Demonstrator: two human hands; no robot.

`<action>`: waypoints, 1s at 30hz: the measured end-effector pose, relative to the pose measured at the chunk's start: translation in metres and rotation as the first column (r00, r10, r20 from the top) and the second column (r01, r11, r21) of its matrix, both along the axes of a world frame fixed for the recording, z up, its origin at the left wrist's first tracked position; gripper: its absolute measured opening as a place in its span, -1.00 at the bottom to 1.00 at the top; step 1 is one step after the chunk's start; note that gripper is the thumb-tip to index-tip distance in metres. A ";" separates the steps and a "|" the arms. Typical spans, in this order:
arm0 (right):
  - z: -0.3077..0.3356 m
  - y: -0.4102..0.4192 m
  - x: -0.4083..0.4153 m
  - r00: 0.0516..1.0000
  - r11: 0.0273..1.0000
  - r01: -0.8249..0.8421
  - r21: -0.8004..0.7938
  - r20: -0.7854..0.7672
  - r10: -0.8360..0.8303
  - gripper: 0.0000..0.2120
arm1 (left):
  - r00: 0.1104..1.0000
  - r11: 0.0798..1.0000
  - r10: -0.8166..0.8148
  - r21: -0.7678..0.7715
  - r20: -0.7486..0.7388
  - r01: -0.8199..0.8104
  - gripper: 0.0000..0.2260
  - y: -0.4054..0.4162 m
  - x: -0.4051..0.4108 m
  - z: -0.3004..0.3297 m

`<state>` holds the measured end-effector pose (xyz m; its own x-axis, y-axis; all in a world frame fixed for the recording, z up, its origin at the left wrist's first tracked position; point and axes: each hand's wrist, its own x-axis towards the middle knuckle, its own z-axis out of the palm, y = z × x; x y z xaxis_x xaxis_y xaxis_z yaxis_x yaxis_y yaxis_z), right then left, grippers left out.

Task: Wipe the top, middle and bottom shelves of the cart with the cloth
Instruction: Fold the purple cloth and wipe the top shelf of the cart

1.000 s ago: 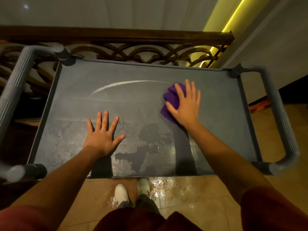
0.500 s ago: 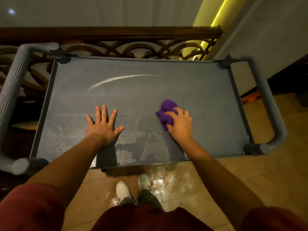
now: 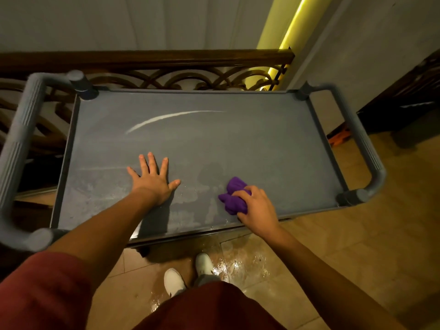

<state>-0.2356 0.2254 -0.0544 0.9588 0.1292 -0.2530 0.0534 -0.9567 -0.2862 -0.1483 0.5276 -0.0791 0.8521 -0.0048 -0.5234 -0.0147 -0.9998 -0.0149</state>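
Observation:
The grey cart's top shelf (image 3: 250,144) fills the middle of the view, with wet patches near its front edge and a pale curved streak (image 3: 171,117) toward the back. My right hand (image 3: 257,208) grips a bunched purple cloth (image 3: 232,198) against the shelf near the front right. My left hand (image 3: 152,179) lies flat on the shelf with fingers spread, left of the cloth. The middle and bottom shelves are hidden under the top one.
Grey tubular handles stand at the cart's left end (image 3: 19,148) and right end (image 3: 366,148). A dark wooden railing with scrollwork (image 3: 166,67) runs right behind the cart. The tiled floor is wet (image 3: 240,263) by my white shoes (image 3: 188,275).
My right hand has dragged the cloth from the shelf's back right toward the front edge, its fingers curling round the cloth. My left hand stayed flat on the shelf.

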 end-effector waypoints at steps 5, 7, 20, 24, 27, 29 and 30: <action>-0.016 0.028 0.037 0.984 0.996 0.083 -0.034 0.161 -0.077 -0.54 | 1.000 1.000 0.002 -0.010 -0.008 -0.003 -0.22 -0.001 -0.002 0.000; -0.021 0.036 0.064 0.967 0.989 0.141 -0.039 0.219 -0.129 -0.56 | 1.000 1.000 0.002 0.012 -0.010 -0.002 -0.22 -0.002 0.001 0.000; -0.024 0.030 0.295 0.880 0.924 0.381 -0.031 0.318 -0.353 -0.48 | 0.998 0.996 0.002 0.087 0.060 -0.008 -0.21 0.000 0.039 0.023; -0.029 0.058 0.333 0.816 0.863 0.495 0.106 0.285 -0.503 -0.51 | 0.994 0.995 0.095 0.018 -0.051 -0.094 -0.03 0.008 0.045 0.015; -0.029 0.091 0.337 0.867 0.903 0.404 0.146 0.253 -0.429 -0.52 | 0.993 0.995 0.091 0.040 -0.074 -0.088 -0.01 0.009 0.043 0.015; -0.027 0.118 0.335 0.902 0.931 0.333 0.148 0.237 -0.360 -0.52 | 0.993 0.995 0.086 0.057 -0.077 -0.082 -0.03 0.008 0.040 0.015; -0.027 0.134 0.333 0.916 0.944 0.293 0.154 0.237 -0.323 -0.52 | 0.994 0.995 0.085 0.065 -0.076 -0.080 -0.03 0.007 0.039 0.014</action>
